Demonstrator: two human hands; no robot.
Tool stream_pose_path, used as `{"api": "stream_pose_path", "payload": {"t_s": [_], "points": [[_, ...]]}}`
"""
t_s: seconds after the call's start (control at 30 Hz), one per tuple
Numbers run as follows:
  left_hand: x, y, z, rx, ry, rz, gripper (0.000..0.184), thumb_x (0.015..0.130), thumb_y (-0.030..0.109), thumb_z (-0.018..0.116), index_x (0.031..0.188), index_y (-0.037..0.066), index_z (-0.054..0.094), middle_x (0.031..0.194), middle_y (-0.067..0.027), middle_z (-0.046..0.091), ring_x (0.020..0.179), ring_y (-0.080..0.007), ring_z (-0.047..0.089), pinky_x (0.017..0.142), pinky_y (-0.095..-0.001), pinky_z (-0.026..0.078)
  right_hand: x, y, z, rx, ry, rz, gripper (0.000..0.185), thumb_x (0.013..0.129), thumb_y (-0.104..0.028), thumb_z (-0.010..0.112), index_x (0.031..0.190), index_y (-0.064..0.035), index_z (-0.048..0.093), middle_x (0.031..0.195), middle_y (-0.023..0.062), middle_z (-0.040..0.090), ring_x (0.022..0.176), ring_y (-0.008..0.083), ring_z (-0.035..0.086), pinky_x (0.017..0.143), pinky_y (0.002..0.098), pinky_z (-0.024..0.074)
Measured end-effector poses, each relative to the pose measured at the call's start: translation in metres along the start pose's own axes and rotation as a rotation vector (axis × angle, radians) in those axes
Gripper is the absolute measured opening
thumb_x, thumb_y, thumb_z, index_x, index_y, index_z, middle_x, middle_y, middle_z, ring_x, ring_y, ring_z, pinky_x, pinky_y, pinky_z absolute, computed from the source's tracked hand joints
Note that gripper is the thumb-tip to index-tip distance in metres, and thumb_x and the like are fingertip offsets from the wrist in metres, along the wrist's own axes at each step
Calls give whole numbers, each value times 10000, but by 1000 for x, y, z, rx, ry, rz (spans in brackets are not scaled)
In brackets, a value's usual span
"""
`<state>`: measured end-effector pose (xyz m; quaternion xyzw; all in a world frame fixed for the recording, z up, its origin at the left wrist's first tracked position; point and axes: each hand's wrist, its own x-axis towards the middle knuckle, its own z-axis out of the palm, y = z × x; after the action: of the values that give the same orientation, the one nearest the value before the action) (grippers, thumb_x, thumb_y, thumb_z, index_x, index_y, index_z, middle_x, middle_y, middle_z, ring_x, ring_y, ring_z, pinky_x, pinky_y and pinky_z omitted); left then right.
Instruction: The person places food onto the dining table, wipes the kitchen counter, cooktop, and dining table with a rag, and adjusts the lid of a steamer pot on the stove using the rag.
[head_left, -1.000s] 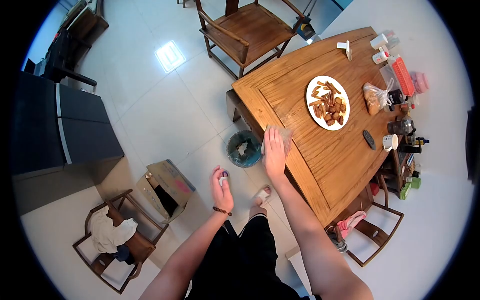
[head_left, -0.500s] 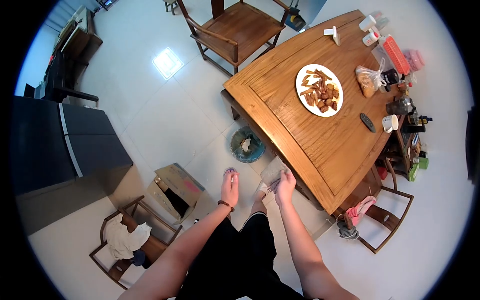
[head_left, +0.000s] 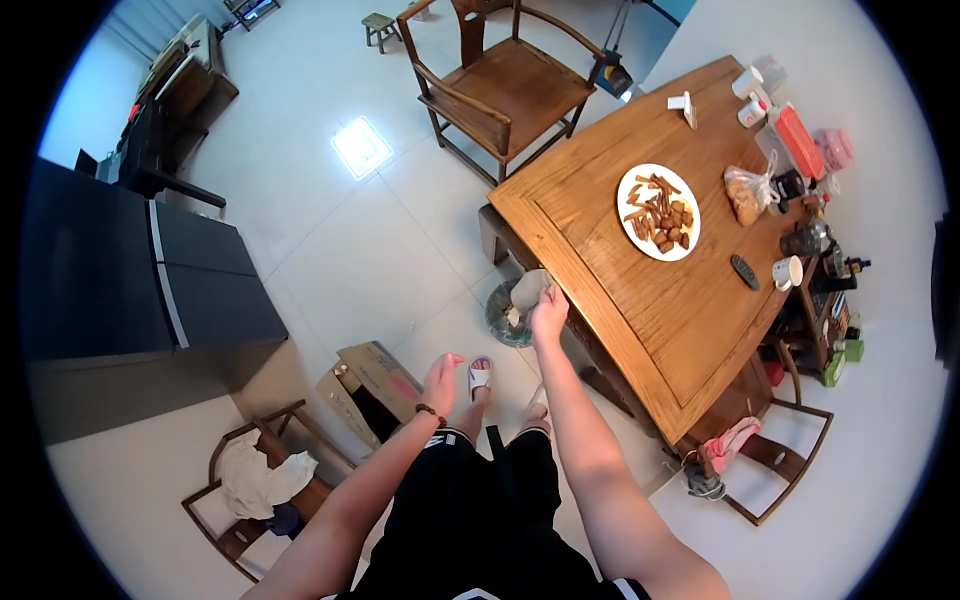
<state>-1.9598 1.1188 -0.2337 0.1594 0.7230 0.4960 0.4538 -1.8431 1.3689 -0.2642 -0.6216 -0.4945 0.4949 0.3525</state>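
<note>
Right hand (head_left: pixel 549 318) is clamping, not releasing, grey cloth (head_left: pixel 530 291) over trash bin (head_left: pixel 494 322) (pale scrap (head_left: pixel 513 316) already inside) beside counter's (head_left: pixel 620 300) left edge; left hand (head_left: pixel 440 382) hanging parted, apparently empty.

Dark-brown beaded bracelet (head_left: pixel 432 413) on the left wrist, black shorts (head_left: pixel 470 510) with white-striped hems, pale open-toed slipper (head_left: pixel 480 379).

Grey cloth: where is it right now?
In the head view, just right of centre: the grey cloth is in the right hand, overlapping the waste bin from this angle, beside the wooden table.
</note>
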Motion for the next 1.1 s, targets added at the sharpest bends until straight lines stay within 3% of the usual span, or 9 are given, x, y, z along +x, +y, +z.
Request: {"api": "stream_pose_path", "payload": {"t_s": [0.1, 0.2, 0.33, 0.43, 0.57, 0.67, 0.83, 0.93, 1.1], "points": [[-4, -34, -34, -71, 53, -88, 578, 1080, 551, 376, 1152, 62, 676, 1177, -79, 712, 1140, -212, 645, 921, -373, 502, -19, -4, -45, -240, -130, -88, 287, 948, -96, 541, 1195, -46, 678, 914, 180, 710, 863, 294, 684, 825, 382, 518], [-14, -42, -50, -126, 75, -208, 620, 1052, 608, 400, 1161, 64, 677, 1124, -76, 724, 1099, -197, 655, 876, -368, 511, -44, -11, -92, -207, -176, 77, 245, 1011, -99, 508, 1135, -16, 702, 833, -25, 587, 764, 87, 532, 696, 249, 422], [-23, -45, -35, -212, -68, -358, 636, 1020, 644, 459, 1252, 78, 634, 1158, -68, 701, 1098, -184, 642, 810, -376, 518, -60, -6, -139, -245, -308, -77, 227, 1038, -94, 492, 1119, 7, 678, 902, 20, 671, 771, 108, 616, 705, 296, 509], [-29, -9, 14, -236, -175, -331, 664, 956, 621, 619, 1341, 83, 563, 1230, -56, 654, 1110, -185, 625, 853, -402, 542, -87, -48, -143, 117, -414, 194, 226, 1052, -102, 499, 1177, 5, 653, 957, 64, 712, 792, 156, 686, 672, 312, 563], [-55, 103, 57, -468, -326, -330, 549, 994, 410, 677, 1387, 62, 515, 1281, -85, 633, 1179, -253, 627, 898, -460, 593, -128, -119, -117, 307, -619, 336, 235, 1040, -26, 512, 1210, 35, 662, 1141, 97, 710, 1008, 142, 660, 890, 273, 511], [-44, 98, 75, -485, -361, -52, 330, 1040, 190, 624, 1320, 29, 554, 1139, -125, 699, 846, -231, 741, 674, -346, 650, -118, -126, -118, 224, -588, 174, 289, 1022, -29, 560, 1294, 9, 651, 1045, 65, 718, 903, 108, 647, 798, 245, 504], [-63, 164, 58, -607, -485, -190, 348, 1058, 163, 575, 1374, 37, 502, 1152, -144, 694, 899, -260, 756, 751, -363, 650, -88, -163, -155, -1, -755, 79, 307, 1008, -56, 614, 1308, -43, 676, 920, 21, 716, 774, 84, 632, 689, 246, 505], [-71, 183, 70, -698, -393, -284, 363, 1078, 183, 533, 1419, 67, 485, 1216, -144, 672, 996, -276, 736, 848, -409, 634, -92, -202, -176, -27, -943, 108, 278, 1000, -78, 638, 1266, -24, 700, 1063, 68, 718, 747, 85, 644, 684, 257, 531], [-74, 202, 98, -904, -509, -306, 338, 1083, 235, 541, 1382, 80, 510, 1223, -131, 659, 1084, -277, 700, 920, -419, 594, -102, -236, -203, -542, -963, -925, 330, 944, -194, 718, 1218, -11, 725, 1491, 187, 535, 1161, 310, 644, 1000, 419, 509]]}}
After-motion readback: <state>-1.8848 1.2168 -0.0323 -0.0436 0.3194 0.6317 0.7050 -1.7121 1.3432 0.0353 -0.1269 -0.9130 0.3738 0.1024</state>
